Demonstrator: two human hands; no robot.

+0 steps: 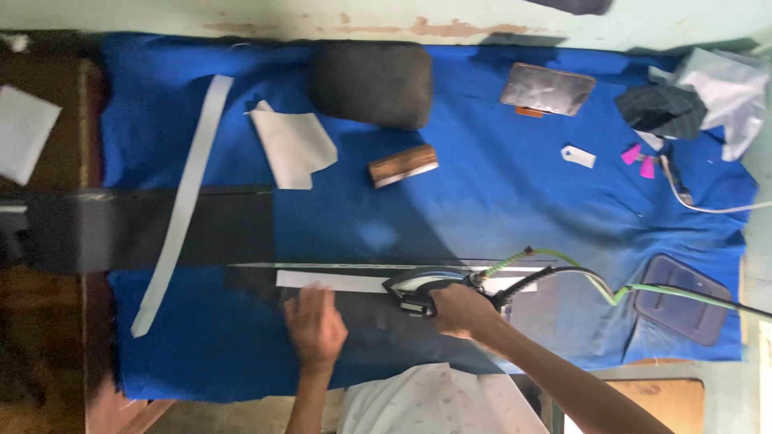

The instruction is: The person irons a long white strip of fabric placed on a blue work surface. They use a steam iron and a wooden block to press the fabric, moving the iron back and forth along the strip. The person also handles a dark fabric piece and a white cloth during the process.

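My right hand (460, 309) grips the handle of a grey steam iron (418, 283), which rests on a white interfacing strip (330, 280) laid along dark fabric (378, 329) at the near side of the blue-covered table (498, 201). My left hand (315, 324) lies flat on the dark fabric just left of the iron, fingers spread, below the white strip. A long metal ruler (322, 265) runs along the strip's far edge. The iron's black and green cords (611, 285) trail off to the right.
A long white strip (183, 201) crosses black cloth (145, 229) at left. Farther back lie a white cut piece (293, 146), a dark pressing cushion (371, 83), a wooden block (403, 165), a flat brown case (547, 88), pink chalk (639, 161) and crumpled cloth (708, 100). An iron rest (682, 299) sits at right.
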